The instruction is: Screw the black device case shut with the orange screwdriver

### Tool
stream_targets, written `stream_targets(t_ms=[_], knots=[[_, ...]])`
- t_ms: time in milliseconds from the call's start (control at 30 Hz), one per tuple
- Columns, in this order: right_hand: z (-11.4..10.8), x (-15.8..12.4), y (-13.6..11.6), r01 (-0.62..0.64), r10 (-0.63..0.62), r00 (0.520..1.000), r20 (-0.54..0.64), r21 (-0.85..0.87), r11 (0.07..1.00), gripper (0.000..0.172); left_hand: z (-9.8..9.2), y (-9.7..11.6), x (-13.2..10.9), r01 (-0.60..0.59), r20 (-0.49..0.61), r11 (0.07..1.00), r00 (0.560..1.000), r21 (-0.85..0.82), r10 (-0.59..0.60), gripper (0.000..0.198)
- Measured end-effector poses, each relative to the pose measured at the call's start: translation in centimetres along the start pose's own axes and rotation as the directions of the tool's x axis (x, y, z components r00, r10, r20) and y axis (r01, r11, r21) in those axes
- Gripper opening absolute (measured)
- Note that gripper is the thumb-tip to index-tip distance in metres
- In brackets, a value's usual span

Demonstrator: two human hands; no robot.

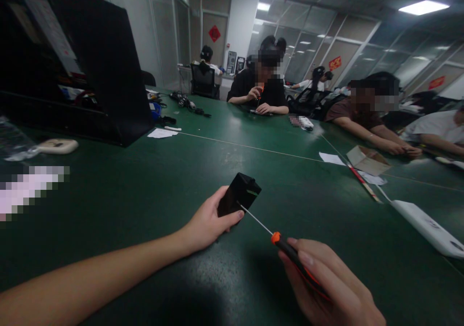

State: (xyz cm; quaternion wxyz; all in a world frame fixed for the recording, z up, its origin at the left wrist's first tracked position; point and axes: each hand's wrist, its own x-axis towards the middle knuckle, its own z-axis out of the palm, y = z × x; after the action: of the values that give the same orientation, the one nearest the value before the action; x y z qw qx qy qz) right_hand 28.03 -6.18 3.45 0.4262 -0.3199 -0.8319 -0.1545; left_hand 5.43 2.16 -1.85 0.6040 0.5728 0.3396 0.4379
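My left hand (pixel 210 215) is closed around a small black box-shaped device (pixel 237 191), which is tilted above the green table. A short green marking shows on its right side. In my right hand (pixel 326 273) is a screwdriver (pixel 286 248) with a black and orange handle. Its thin metal shaft points up and left, and the tip meets the face of the device close to my left thumb. Whether the tip sits in a screw is too small to tell.
A large black open case (pixel 108 75) stands at the left on the green table (pixel 163 181). Cables (pixel 186 101) lie behind it. To the right are a cardboard box (pixel 368 159), a red strip (pixel 362 181) and a white power strip (pixel 427 224). Several people sit around the table.
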Motion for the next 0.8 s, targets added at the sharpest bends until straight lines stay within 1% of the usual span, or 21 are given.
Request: stream_targets(t_ms=[67, 200, 267, 400, 500, 600, 733, 800], knots=[[0.1, 0.1, 0.3, 0.009, -0.009, 1.0, 0.017, -0.021, 1.0, 0.041, 0.0, 0.0, 0.0, 0.0, -0.01, 1.0, 1.0, 0.002, 0.0, 0.041], [0.1, 0.5, 0.7, 0.002, 0.002, 0.999, 0.051, -0.073, 0.997, 0.024, 0.1, 0.0, -0.1, -0.002, -0.026, 1.0, 1.0, 0.001, 0.003, 0.038], [0.0, 0.7, 0.7, 0.001, 0.003, 0.998, 0.056, -0.082, 0.997, 0.022, 0.1, 0.1, -0.2, -0.004, -0.023, 1.0, 1.0, 0.007, 0.005, 0.035], [0.1, 0.5, -0.2, -0.009, 0.009, 1.0, -0.008, -0.04, 0.999, 0.027, 0.1, 0.1, -0.2, -0.003, -0.021, 1.0, 1.0, 0.027, 0.003, 0.03], [0.0, 0.1, -0.6, -0.004, 0.004, 0.998, -0.06, 0.0, 1.0, 0.031, 0.1, 0.1, -0.2, -0.002, -0.013, 1.0, 1.0, 0.028, 0.002, 0.032], [-0.6, -0.1, -0.4, 0.01, -0.009, 0.999, -0.046, 0.027, 1.0, 0.033, 0.2, 0.2, -0.2, -0.001, 0.007, 1.0, 1.0, 0.018, 0.001, 0.036], [-1.6, -0.4, -0.3, 0.04, -0.041, 0.999, 0.01, 0.048, 0.998, 0.027, 0.2, 0.3, -0.4, 0.024, 0.024, 0.999, 0.999, 0.029, -0.025, 0.043], [-1.8, -0.6, -0.5, 0.006, -0.007, 1.0, 0.007, 0.043, 0.999, 0.032, 0.2, 0.3, -0.4, 0.023, 0.034, 0.999, 0.999, 0.04, -0.025, 0.044]])
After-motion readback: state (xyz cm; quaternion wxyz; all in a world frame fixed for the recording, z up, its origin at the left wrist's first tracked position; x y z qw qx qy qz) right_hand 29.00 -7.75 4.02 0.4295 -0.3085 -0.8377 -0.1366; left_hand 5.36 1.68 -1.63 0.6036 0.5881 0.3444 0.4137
